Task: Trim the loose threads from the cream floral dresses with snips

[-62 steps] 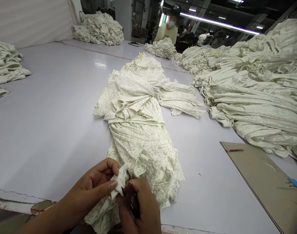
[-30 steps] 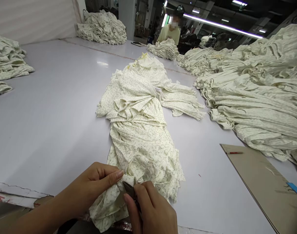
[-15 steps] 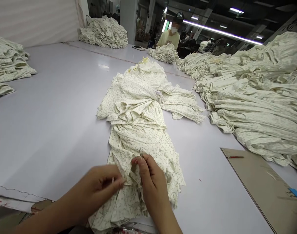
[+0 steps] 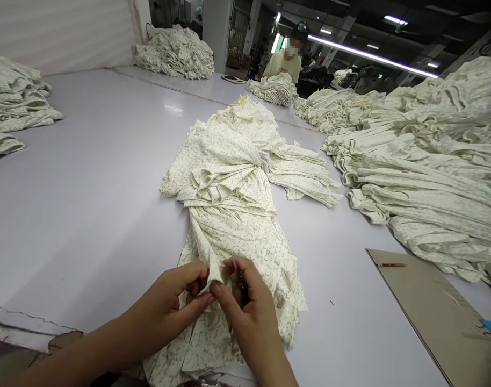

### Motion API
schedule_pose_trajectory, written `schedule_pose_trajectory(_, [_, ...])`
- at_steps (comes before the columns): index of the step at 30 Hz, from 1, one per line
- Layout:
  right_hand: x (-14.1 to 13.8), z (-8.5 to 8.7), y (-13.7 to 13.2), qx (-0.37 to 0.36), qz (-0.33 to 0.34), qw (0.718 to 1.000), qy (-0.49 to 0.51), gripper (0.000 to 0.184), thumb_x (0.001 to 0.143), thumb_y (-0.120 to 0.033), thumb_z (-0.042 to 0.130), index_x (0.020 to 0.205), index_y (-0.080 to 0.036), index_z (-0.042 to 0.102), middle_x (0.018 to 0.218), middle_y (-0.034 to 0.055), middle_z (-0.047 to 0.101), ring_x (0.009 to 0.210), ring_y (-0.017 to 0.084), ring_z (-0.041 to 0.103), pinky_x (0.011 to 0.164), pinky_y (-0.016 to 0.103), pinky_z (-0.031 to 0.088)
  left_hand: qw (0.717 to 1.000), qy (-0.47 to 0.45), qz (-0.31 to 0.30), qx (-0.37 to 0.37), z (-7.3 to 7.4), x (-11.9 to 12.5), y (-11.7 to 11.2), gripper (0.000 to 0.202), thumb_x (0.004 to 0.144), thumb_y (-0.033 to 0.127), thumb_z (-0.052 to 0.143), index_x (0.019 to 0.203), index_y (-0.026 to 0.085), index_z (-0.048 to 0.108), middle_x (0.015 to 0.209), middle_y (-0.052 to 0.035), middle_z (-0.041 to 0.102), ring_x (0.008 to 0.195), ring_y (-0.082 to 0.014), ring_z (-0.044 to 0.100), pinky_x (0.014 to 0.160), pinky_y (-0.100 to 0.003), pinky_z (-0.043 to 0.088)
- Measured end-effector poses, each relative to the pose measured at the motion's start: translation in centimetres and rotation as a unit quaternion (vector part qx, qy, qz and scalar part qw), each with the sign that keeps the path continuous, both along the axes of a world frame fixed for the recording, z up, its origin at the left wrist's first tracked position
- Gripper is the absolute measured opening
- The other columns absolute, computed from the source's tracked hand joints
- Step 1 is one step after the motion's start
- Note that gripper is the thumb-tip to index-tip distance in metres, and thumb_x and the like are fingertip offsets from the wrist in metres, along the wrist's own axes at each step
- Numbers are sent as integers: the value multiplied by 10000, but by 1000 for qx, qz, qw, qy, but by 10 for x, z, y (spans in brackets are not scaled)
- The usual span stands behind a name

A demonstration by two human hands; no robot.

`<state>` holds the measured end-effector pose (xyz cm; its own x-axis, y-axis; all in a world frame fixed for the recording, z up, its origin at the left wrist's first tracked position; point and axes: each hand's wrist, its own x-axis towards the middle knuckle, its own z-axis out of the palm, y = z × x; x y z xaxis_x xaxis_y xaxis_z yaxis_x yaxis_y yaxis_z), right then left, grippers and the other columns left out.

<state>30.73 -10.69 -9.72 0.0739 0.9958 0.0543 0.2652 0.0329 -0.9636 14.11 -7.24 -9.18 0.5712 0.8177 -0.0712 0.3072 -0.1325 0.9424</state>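
My left hand [image 4: 165,306] pinches a small raised fold of the cream fabric [image 4: 213,271] between thumb and fingers. This fabric is a long, bunched length of cream knit [image 4: 229,236] with a fine grey-green sprig print, and it lies lengthwise along the table. My right hand [image 4: 247,306] sits just beside the fold, curled around small dark-handled thread snips [image 4: 242,287]. Their thin metal tip [image 4: 234,263] shows above my fingers, and the blades are mostly hidden.
Large heaps of the same fabric [image 4: 423,177] fill the right side, with more at left [image 4: 7,102] and far back [image 4: 173,54]. A cardboard sheet [image 4: 426,312] holds a red pen [image 4: 390,264]. A person [image 4: 283,64] stands at the far end.
My hands have come together around a raised fold, and the left hand now pinches it. The snips stay in my right hand, and the view has drifted slightly.
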Motion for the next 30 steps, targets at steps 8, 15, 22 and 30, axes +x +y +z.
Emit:
schedule_pose_trajectory(8, [6, -3, -12, 28, 37, 997, -59, 98, 898, -178, 454, 827, -225, 501, 790, -13, 486, 720, 154, 478, 631, 255, 386, 990, 60, 110, 63, -7, 8, -1, 228, 697, 81, 503, 825, 235, 395, 702, 58, 415, 605, -137, 375, 546, -254, 296])
schedule_pose_trajectory(15, [6, -4, -19, 33, -14, 998, -57, 138, 917, -247, 481, 792, -221, 534, 750, -13, 493, 671, 148, 472, 583, 246, 365, 986, -67, 132, 78, -11, 8, 1, 172, 824, 121, 495, 956, 228, 474, 823, 9, 527, 725, -155, 514, 617, -258, 381])
schedule_pose_trajectory(22, [6, -5, -12, 7, -109, 994, -30, 68, 914, -282, 505, 864, -236, 509, 724, -37, 473, 612, 135, 450, 527, 230, 359, 992, -95, 17, -79, 3, -7, 19, 342, 924, 367, 500, 644, 175, 541, 752, 7, 453, 696, -148, 432, 655, -269, 345])
schedule_pose_trajectory(30, [-1, 1, -17, 63, -21, 987, -146, 63, 917, -283, 542, 928, -240, 586, 841, 2, 524, 694, 151, 546, 569, 244, 426, 963, -131, 40, -233, 3, -11, 19, 461, 910, 518, 489, 598, 179, 487, 603, 58, 267, 562, -123, 196, 550, -276, 196])
